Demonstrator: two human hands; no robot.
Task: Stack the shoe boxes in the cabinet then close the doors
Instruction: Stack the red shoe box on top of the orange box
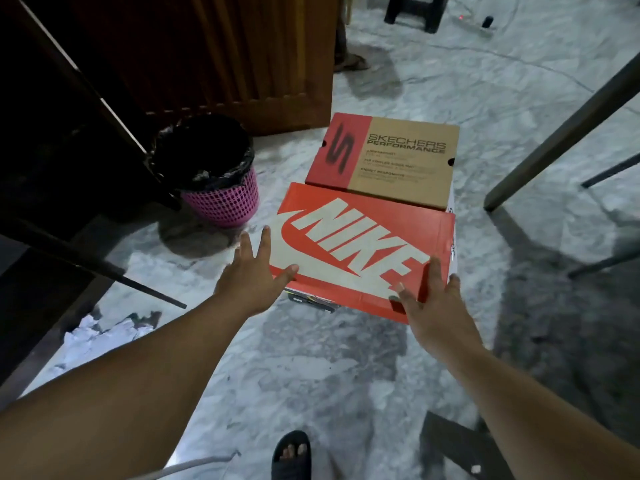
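Observation:
An orange Nike shoe box (360,251) lies on top of another box on the marble floor, mid-frame. Behind it sits a tan and red Skechers box (384,157). My left hand (252,275) is at the Nike box's left near corner, fingers spread, thumb touching the lid. My right hand (436,306) rests on its right near corner with the fingers on the lid and side. Neither hand has closed around the box. The dark wooden cabinet (52,133) stands open at the left, its door (207,57) swung outward.
A pink mesh waste bin (221,188) with a black liner stands beside the cabinet. Crumpled paper (97,334) lies at the lower left. Metal furniture legs (561,133) slant at the right. My sandalled foot (292,455) is at the bottom.

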